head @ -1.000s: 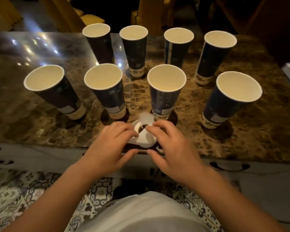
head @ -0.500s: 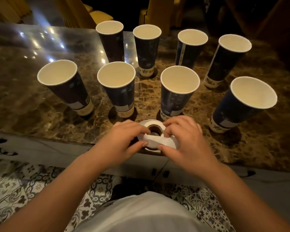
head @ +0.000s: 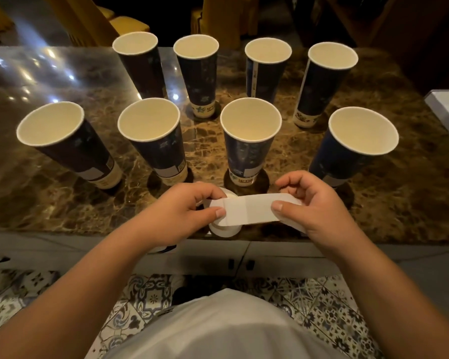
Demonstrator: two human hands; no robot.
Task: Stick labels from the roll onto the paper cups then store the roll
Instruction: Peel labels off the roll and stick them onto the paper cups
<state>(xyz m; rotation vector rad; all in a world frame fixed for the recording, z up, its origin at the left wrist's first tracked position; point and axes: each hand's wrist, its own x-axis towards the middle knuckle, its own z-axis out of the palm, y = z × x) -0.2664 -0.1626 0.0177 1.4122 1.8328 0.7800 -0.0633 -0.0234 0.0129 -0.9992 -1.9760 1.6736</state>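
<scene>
— What stands on the marble table (head: 283,156)?

— 8 tall paper cups, dark blue outside, cream inside, all upright and open-mouthed. 4 form the back row (head: 196,76) toward the far edge; 4 form the front row (head: 249,141) nearer the near edge, spread from left to right.

— And the labels?

— A white label roll (head: 224,229) sits at the near edge, about mid-width, just before the third front cup. A strip of white labels (head: 249,209) is drawn out from it toward the right, stretched flat and level above the edge. No label of that strip is seen on any cup.
</scene>
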